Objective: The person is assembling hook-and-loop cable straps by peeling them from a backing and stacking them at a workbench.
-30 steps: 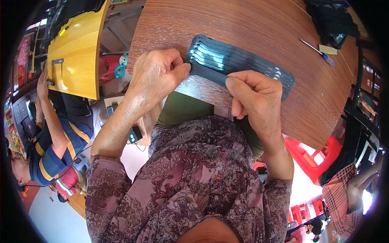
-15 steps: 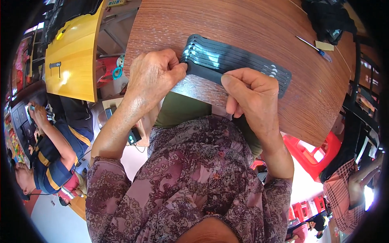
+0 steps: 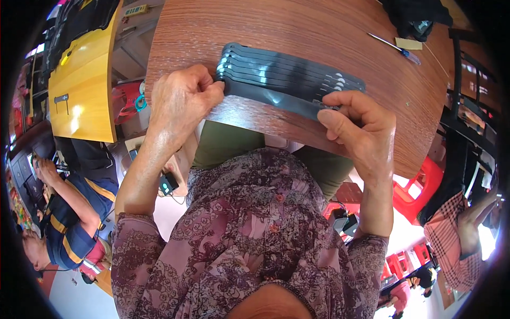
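Note:
Several long, shiny dark strips (image 3: 287, 64) lie overlapped in a row on the brown wooden table, with small white marks near their right ends. The nearest dark strip (image 3: 273, 98) runs along the table's front edge. At its left end is my left hand (image 3: 183, 97), closed in a pinch with thumb and bent fingers. My right hand (image 3: 365, 125) pinches the same strip near its right end, thumb on top and fingers curled. That end is partly hidden by my fingers.
Farther right on the brown table (image 3: 297, 24) lie a thin tool with a bluish handle (image 3: 410, 56), a tan block (image 3: 408, 43) and a black bundle (image 3: 417, 18). A yellow table (image 3: 85, 101) and a seated person (image 3: 74, 212) are left; a red stool (image 3: 419, 194) stands right.
My right hand has slid rightward along the nearest strip to near its right end, uncovering its middle. My left hand stays at the left end. The whole view has shifted slightly.

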### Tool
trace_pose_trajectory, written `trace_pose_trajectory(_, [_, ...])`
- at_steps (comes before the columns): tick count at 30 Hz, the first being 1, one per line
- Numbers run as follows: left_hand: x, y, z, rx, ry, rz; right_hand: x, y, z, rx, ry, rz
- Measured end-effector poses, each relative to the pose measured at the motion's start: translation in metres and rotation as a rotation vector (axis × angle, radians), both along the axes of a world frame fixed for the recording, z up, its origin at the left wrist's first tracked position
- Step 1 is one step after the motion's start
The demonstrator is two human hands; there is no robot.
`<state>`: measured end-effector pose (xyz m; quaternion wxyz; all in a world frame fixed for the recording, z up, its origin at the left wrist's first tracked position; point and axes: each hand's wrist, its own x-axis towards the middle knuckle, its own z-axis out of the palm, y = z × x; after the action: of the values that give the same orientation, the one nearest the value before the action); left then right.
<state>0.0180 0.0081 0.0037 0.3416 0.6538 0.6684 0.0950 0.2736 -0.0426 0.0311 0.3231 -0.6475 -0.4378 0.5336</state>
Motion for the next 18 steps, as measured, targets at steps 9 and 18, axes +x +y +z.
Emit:
trace_pose_trajectory(9, [0.009,0.000,0.012,-0.108,-0.045,0.089,0.022,-0.013,-0.011,-0.062,0.024,-0.055])
trace_pose_trajectory(18, [0.008,-0.001,0.009,-0.150,-0.122,0.159,0.026,-0.015,-0.017,-0.044,-0.014,-0.080])
